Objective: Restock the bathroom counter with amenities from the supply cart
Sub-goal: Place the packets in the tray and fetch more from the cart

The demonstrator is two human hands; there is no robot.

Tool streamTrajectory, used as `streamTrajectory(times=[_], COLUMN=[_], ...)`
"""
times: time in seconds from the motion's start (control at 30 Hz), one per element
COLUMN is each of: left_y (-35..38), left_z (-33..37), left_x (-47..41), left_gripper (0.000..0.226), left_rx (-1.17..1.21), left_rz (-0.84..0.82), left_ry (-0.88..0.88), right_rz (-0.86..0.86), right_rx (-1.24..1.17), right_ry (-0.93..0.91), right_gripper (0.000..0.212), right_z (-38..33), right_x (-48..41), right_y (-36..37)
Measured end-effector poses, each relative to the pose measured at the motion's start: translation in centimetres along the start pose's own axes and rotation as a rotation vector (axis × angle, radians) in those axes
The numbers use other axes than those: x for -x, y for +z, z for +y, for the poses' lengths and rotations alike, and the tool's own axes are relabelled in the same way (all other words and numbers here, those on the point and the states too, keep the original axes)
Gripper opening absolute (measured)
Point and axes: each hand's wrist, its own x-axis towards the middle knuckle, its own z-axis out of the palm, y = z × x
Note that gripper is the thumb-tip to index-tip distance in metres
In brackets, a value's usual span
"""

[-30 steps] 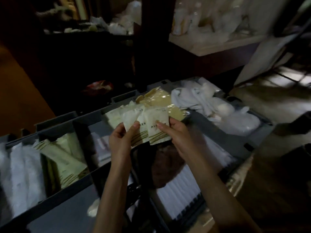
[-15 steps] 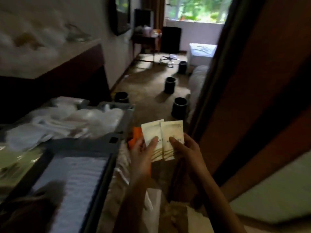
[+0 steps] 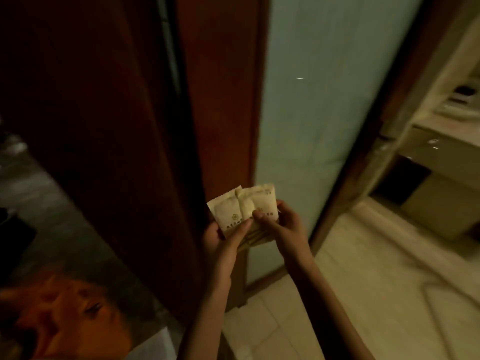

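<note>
A pale tiled floor [image 3: 363, 294] runs through the doorway on the right. A beige box [image 3: 441, 211] sits low on it, beneath the bathroom counter [image 3: 428, 123]. On the counter lie a dark object [image 3: 465, 89] and something pale and flat [image 3: 457, 111], both too blurred to name. Left of the door is grey carpet [image 3: 52, 216], with a blurred orange shape [image 3: 65, 320] at its near end.

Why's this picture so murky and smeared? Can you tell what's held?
Head view: dim, yellowish light, the wooden door nearly black; head view: the counter at right is streaked by motion blur, while the packets pinched in the left hand and right hand look fairly sharp.
</note>
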Motion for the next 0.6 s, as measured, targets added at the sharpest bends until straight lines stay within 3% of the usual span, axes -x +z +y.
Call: streamTrajectory(times=[0.23,0.6], left_y=[13.0,25.0], left_z=[-3.1,-6.7], left_x=[-1.0,-2.0], left_gripper=[0.028,0.037], left_rx=[-0.109,-0.177], left_rz=[-0.353,-0.701], left_ry=[-0.059,-0.149], right_rz=[0.400,0.778], right_rx=[-0.039,0.024], right_ry=[-0.051,-0.085], right_gripper=[0.022,0.021], right_z=[-1.4,-2.2], right_x=[-0.1,0.6], right_y=[-12.6,-22.7])
